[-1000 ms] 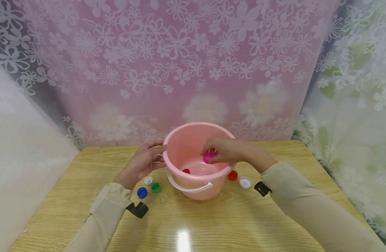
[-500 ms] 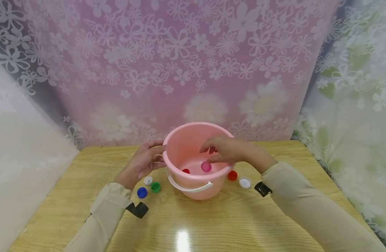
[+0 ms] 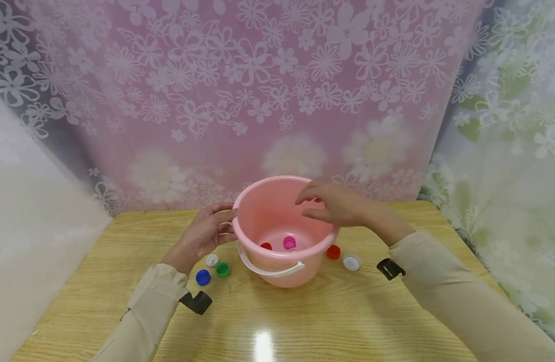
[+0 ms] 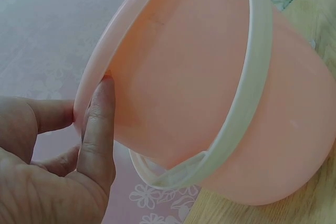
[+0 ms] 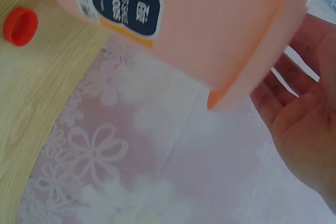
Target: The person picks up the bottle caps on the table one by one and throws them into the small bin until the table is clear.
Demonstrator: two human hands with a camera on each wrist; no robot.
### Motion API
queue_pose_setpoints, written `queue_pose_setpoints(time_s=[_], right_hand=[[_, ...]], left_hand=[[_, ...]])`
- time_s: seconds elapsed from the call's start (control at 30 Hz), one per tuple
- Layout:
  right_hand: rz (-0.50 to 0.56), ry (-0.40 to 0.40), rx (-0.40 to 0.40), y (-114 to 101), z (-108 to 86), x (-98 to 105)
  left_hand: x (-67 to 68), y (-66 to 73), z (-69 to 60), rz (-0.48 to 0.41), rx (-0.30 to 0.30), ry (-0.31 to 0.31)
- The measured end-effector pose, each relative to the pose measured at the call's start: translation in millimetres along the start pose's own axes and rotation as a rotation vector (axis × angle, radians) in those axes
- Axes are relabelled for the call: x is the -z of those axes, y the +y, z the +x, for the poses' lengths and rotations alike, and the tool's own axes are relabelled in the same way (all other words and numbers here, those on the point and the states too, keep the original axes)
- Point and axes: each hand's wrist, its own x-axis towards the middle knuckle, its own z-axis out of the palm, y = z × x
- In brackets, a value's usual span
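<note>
A pink bucket (image 3: 282, 255) with a white handle (image 3: 269, 273) stands in the middle of the table. My left hand (image 3: 206, 232) holds its left rim; the left wrist view shows fingers on both sides of the rim (image 4: 107, 45). Over the right rim hovers my right hand (image 3: 335, 203), fingers loosely bent and nothing between them. On the bucket's floor lie a magenta bottle cap (image 3: 289, 243) and a red cap (image 3: 266, 246), the latter partly hidden by the front wall. A pale piece beside the magenta cap is barely visible.
Left of the bucket lie blue (image 3: 203, 277), green (image 3: 222, 269) and white (image 3: 211, 260) caps on the wooden table (image 3: 322, 322). A red cap (image 3: 334, 252) and a white lid (image 3: 351, 262) lie to its right. A floral curtain (image 3: 277, 100) hangs behind.
My right hand has let go of the magenta cap, which dropped to the bucket's floor. That hand then rose and drew back to the right. The left hand stays on the rim.
</note>
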Motion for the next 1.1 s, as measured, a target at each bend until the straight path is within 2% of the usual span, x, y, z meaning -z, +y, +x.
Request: queue_pose_setpoints(time_s=[0.17,0.37,0.53,0.67,0.83,0.93,1.1], right_hand=[[0.009,0.086,-0.038,5,-7.0,12],[-0.04,0.216,-0.04,21,-17.5,29],[-0.031,0.265,-0.123,42,-30.7,33],[-0.029,0.245,-0.204,62,-42.1,27],[-0.077,0.174,-0.263,86,-55.0,12],[-0.077,0.137,-0.27,98,-61.2,1],[-0.071,0.122,-0.256,110,-68.8,-19]], left_hand=[[0.3,0.6,-0.5,-0.001,0.004,0.001],[0.7,1.0,-1.3,-0.013,0.007,-0.004],[0.1,0.8,-1.3,-0.016,0.006,-0.012],[-0.4,0.5,-1.1,-0.017,0.004,-0.008],[-0.9,0.0,-1.3,-0.016,0.006,-0.001],[-0.9,-0.1,-1.1,-0.017,0.003,0.0],[-0.6,0.1,-1.2,-0.015,0.0,-0.006]])
